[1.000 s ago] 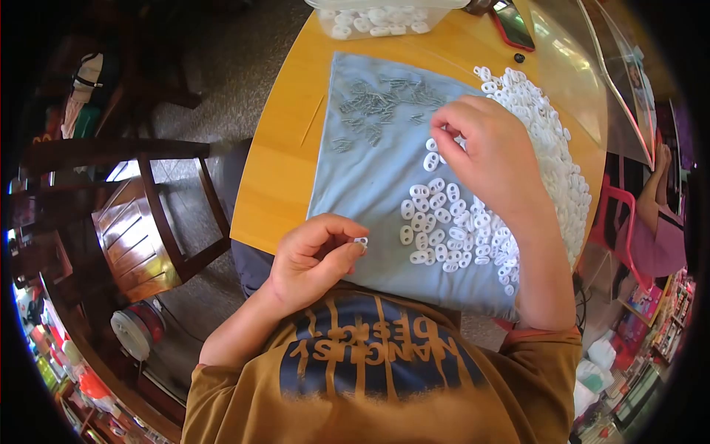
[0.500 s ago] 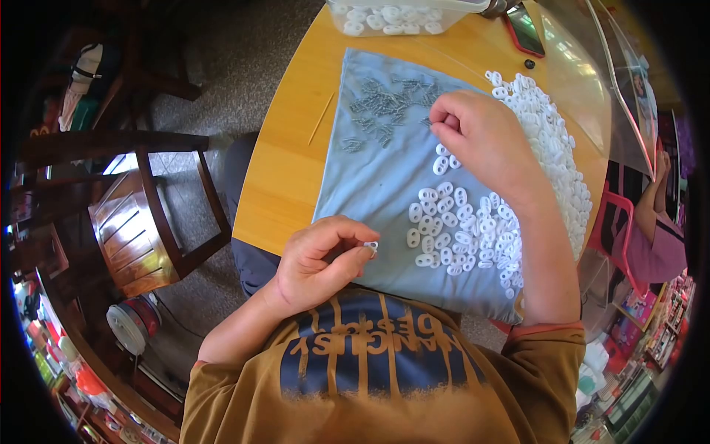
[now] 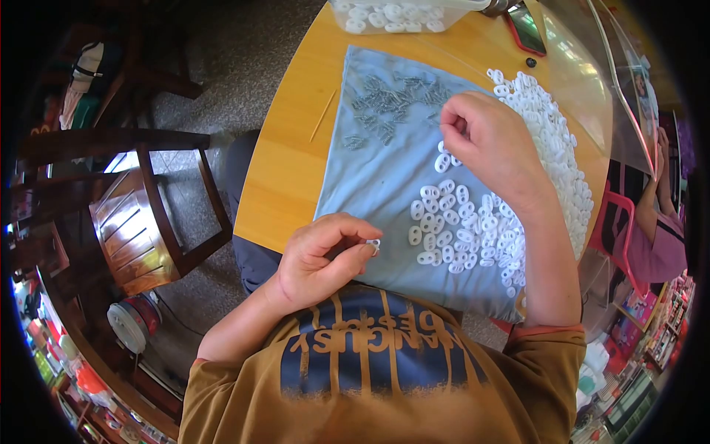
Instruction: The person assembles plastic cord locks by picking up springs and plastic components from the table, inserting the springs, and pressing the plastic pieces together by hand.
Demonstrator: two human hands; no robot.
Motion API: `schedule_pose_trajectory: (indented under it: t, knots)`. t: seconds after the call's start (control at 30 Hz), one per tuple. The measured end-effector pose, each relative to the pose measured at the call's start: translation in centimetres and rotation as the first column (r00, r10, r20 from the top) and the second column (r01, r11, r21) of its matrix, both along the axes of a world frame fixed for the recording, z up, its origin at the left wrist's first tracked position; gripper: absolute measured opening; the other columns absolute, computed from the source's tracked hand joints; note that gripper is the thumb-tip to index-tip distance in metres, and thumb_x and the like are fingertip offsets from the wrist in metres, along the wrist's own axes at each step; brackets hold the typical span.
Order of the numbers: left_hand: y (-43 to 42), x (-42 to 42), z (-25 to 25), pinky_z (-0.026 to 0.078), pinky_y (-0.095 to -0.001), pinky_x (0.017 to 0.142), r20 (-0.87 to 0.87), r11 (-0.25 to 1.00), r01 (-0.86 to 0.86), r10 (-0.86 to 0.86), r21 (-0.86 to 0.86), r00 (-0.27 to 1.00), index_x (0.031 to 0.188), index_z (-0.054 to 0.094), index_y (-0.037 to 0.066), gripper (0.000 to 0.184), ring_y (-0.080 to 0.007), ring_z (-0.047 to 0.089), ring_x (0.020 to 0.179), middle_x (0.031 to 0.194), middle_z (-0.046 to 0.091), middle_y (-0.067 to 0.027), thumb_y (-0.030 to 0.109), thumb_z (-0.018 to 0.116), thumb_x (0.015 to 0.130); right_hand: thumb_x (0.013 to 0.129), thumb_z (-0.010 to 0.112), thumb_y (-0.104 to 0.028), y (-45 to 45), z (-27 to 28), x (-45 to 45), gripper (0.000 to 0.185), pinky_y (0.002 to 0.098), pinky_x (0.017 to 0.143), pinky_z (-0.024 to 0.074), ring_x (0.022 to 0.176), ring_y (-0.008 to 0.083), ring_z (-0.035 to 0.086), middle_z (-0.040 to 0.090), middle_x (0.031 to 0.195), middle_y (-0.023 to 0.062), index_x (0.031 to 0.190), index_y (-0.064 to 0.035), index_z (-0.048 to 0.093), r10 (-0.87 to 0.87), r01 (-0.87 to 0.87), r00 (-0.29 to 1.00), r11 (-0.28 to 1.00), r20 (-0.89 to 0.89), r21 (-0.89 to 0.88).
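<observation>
My left hand (image 3: 325,255), at the cloth's near edge, pinches a small white two-hole plastic piece (image 3: 375,245) between thumb and index finger. My right hand (image 3: 484,140) hovers above the far right of the cloth with its fingertips closed together; whatever they may hold is hidden. Left of it, small metal springs (image 3: 384,103) lie scattered on the blue-grey cloth (image 3: 362,181). Below my right hand lies a loose group of white oval two-hole pieces (image 3: 450,217), and a few more show just under its fingers.
A large heap of white pieces (image 3: 555,140) covers the table's right side. At the back stand a clear tub (image 3: 399,22) of similar pieces and a phone (image 3: 526,31). A thin wooden stick (image 3: 323,115) lies on the table (image 3: 277,170). A seated person (image 3: 654,237) is at right.
My right hand has drawn slightly right, away from the springs, its fingertips curling further inward. My left hand keeps its pinch on the white piece, almost unmoved.
</observation>
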State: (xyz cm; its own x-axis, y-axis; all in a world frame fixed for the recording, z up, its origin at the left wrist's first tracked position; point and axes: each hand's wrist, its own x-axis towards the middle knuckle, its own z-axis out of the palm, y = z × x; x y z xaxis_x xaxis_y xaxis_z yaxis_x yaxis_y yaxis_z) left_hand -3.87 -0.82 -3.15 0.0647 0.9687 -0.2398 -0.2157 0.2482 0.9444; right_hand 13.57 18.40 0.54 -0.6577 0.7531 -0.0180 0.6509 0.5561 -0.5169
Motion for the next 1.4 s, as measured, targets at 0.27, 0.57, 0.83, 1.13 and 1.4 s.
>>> schedule_pose_trajectory:
  t: [0.27, 0.57, 0.83, 1.13, 1.4]
  knots:
    - [0.0, -0.4, 0.7, 0.046, -0.0202, 0.06, 0.047, 0.997, 0.011, -0.007, -0.08, 0.999, 0.1, 0.057, -0.001, 0.015, -0.0083, 0.056, 0.067, 0.088, 0.059, -0.0071, -0.003, 0.052, 0.086, 0.078, 0.057, -0.001, -1.4, 1.6, -0.5, 0.004, 0.0244, 0.062, 0.0432, 0.07, 0.0101, 0.052, 0.057, 0.079, 0.0033, 0.078, -0.0009, 0.053, -0.101, 0.021, 0.978, 0.918, -0.182, -0.396]
    - [2.6, 0.6, 3.9, 0.043, -0.0207, 0.061, -0.067, 0.975, -0.205, 0.211, 0.089, 0.975, 0.099, 0.06, -0.001, 0.017, -0.0087, 0.054, 0.067, 0.085, 0.058, -0.0064, -0.003, 0.056, 0.083, 0.079, 0.061, -0.002, -4.7, 3.3, 0.5, 0.005, 0.0199, 0.058, 0.0423, 0.067, 0.0049, 0.051, 0.057, 0.076, -0.0007, 0.082, -0.0014, 0.057, -0.437, -0.2, 0.806, 0.433, -0.399, -0.879]
    - [4.3, 2.0, 4.2, 0.043, -0.0227, 0.056, -0.223, 0.905, -0.126, 0.232, 0.405, 0.947, 0.091, 0.064, 0.0, 0.016, -0.0113, 0.054, 0.061, 0.075, 0.059, -0.0051, -0.004, 0.065, 0.075, 0.079, 0.06, -0.003, -5.6, 3.6, 1.4, 0.004, 0.0186, 0.054, 0.0411, 0.063, 0.0035, 0.05, 0.057, 0.074, -0.0007, 0.082, -0.0016, 0.058, -0.425, -0.219, 0.828, 0.356, -0.366, -0.908]
    - [4.3, 2.1, 3.9, 0.043, -0.0243, 0.053, -0.239, 0.88, -0.142, 0.274, 0.453, 0.931, 0.083, 0.064, 0.002, 0.013, -0.0129, 0.055, 0.059, 0.071, 0.058, -0.0061, -0.006, 0.065, 0.073, 0.082, 0.062, -0.007, -6.3, 3.2, 1.2, 0.007, 0.018, 0.055, 0.0413, 0.067, 0.0029, 0.051, 0.058, 0.075, -0.0008, 0.084, -0.0012, 0.059, -0.477, -0.227, 0.795, 0.34, -0.375, -0.913]
    - [4.2, 2.2, 3.4, 0.043, -0.0253, 0.052, -0.4, 0.801, -0.08, 0.38, 0.594, 0.834, 0.085, 0.064, 0.002, 0.018, -0.0153, 0.055, 0.059, 0.068, 0.058, -0.0068, -0.008, 0.065, 0.07, 0.084, 0.066, -0.014, -8.1, 3.3, 0.9, 0.017, 0.0187, 0.063, 0.0452, 0.071, 0.0061, 0.055, 0.062, 0.078, 0.0037, 0.09, 0.0022, 0.062, -0.592, -0.181, 0.724, 0.331, -0.353, -0.926]
